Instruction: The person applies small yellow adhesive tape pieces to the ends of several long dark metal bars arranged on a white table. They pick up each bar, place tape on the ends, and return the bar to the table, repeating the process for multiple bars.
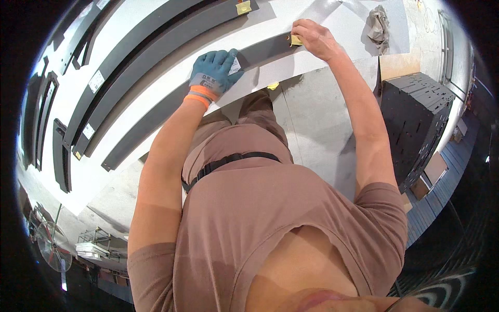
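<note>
A long dark grey metal bar [150,119] lies along the near side of the white-covered table. My left hand [214,72], in a blue glove with an orange cuff, straddles this bar, its fingers over the far edge and its thumb at the near one. A white label [235,65] shows beside the thumb. At the bar's right end is a small yellow piece [296,40] that looks like tape. My bare right hand [316,39] pinches there with bent fingers, partly hiding it. Another yellow piece [273,86] sits at the table's near edge.
More dark bars [150,73] lie farther back and left; one carries a yellow piece [243,7] at its end. A crumpled grey glove or cloth [379,28] rests at the table's right. A stack of black slotted parts [416,112] stands at my right, and a fan [52,244] at lower left.
</note>
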The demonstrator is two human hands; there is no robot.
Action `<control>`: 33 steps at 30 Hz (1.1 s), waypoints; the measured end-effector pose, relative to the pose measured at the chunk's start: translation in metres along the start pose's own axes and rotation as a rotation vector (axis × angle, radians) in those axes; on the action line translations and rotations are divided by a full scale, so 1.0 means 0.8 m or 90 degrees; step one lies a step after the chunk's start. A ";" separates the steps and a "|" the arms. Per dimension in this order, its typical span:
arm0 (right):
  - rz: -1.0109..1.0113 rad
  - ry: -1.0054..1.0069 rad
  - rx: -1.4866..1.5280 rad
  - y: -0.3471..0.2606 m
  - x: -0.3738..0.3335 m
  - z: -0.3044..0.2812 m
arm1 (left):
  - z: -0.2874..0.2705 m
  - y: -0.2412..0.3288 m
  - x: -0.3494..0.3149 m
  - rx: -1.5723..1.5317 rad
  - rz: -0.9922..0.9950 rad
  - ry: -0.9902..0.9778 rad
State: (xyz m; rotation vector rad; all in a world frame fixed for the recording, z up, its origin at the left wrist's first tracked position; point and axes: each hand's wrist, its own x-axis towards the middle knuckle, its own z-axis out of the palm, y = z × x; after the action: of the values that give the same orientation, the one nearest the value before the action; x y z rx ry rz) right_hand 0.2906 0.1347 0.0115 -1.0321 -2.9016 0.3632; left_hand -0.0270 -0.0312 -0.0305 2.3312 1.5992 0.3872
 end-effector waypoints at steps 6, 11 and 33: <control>-0.016 0.000 -0.005 -0.006 -0.002 0.001 | 0.000 0.000 0.000 0.003 0.004 0.011; -0.038 -0.037 -0.034 -0.005 0.002 -0.008 | -0.004 0.003 0.001 0.006 -0.014 -0.018; -0.140 0.112 -0.130 -0.007 -0.019 0.012 | -0.001 0.003 0.000 0.013 -0.010 0.001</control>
State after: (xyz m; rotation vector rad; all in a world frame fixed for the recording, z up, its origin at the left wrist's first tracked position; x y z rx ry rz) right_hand 0.2977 0.1187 0.0043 -0.7107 -2.8938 -0.0326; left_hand -0.0252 -0.0323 -0.0292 2.3315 1.6287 0.3706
